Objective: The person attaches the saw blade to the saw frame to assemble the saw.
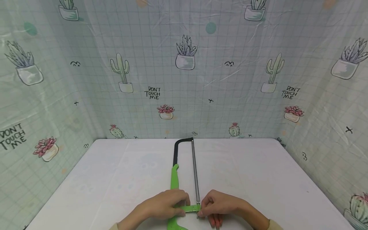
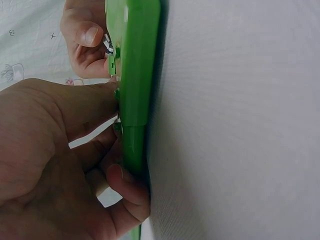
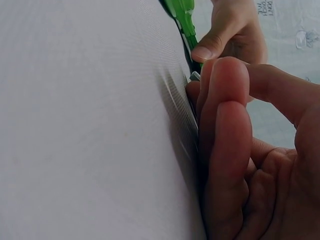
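A hacksaw lies flat on the white table, with a green handle (image 1: 174, 179), a black front frame (image 1: 175, 153) and a grey blade (image 1: 195, 172). Over the green body, my left hand (image 1: 165, 203) grips the saw where the green crosspiece (image 1: 191, 208) branches off. At the crosspiece's outer end, the thumb and forefinger of my right hand (image 1: 219, 204) pinch the small metal fitting (image 2: 107, 45) below the blade. The other right fingers (image 3: 230, 145) rest beside it on the table. The fingers partly hide the fitting's exact shape.
The white table (image 1: 244, 169) stretches out on both sides of the saw. Cactus-printed cloth (image 1: 184, 83) hangs behind it and along the left and right sides.
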A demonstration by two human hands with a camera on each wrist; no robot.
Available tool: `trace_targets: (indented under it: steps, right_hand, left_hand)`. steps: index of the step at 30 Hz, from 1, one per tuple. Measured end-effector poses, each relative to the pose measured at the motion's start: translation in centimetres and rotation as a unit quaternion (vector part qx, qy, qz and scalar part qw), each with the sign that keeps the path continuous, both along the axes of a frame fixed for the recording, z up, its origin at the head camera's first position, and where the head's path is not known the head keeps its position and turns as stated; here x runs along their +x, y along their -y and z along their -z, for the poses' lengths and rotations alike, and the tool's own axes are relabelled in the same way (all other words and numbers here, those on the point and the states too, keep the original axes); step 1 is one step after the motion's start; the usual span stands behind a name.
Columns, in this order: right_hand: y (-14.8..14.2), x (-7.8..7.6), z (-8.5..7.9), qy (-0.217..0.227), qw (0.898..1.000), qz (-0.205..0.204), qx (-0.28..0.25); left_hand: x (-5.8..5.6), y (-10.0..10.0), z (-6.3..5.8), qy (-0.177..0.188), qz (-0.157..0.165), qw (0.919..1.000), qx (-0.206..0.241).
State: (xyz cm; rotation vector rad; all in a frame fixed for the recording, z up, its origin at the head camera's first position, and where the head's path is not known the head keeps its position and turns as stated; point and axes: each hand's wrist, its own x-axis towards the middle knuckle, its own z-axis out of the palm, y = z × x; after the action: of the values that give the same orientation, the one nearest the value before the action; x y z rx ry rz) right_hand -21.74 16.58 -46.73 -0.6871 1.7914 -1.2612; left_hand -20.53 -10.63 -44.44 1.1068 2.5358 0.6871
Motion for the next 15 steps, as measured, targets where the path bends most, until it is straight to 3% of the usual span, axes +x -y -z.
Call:
trace_targets:
  steps: [15]
  right_hand:
    - [-0.17, -0.12, -0.08, 0.0, 1.0, -0.009, -0.002]
  left_hand:
    - [0.04, 0.01, -0.11, -0.004, 0.0, 1.0, -0.004]
